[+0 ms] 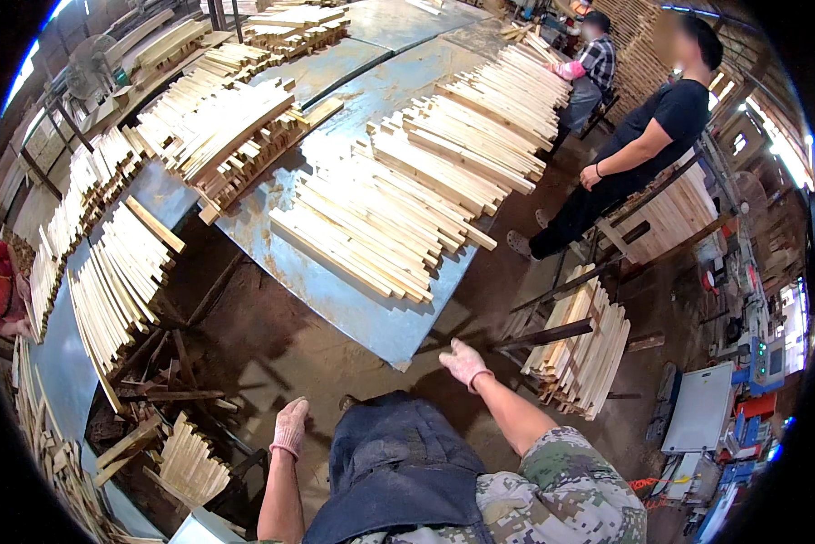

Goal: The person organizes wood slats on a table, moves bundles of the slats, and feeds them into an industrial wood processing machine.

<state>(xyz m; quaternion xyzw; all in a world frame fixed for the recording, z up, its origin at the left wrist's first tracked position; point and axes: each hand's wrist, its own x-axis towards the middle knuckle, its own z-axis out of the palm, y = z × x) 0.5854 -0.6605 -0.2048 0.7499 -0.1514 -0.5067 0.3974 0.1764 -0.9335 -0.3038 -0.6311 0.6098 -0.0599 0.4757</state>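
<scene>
My left hand (289,426), in a pale knitted glove, hangs low beside my dark apron (398,453). Its fingers are loosely bent, and nothing shows in them. My right hand (466,364), gloved the same way, reaches forward near the corner of a blue-grey metal table (398,340). That hand's fingers are apart with nothing held, and I cannot tell whether they touch anything. On the table beyond lie long rows of pale wooden strips (362,231), side by side. Neither hand is on the wood.
A stack of strips (580,344) stands in a rack to my right. More strips (117,281) cover a table at left, with a red-clad person (4,286) at its far side. Two people, one standing (652,136) and one seated (593,68), are beyond the right table edge.
</scene>
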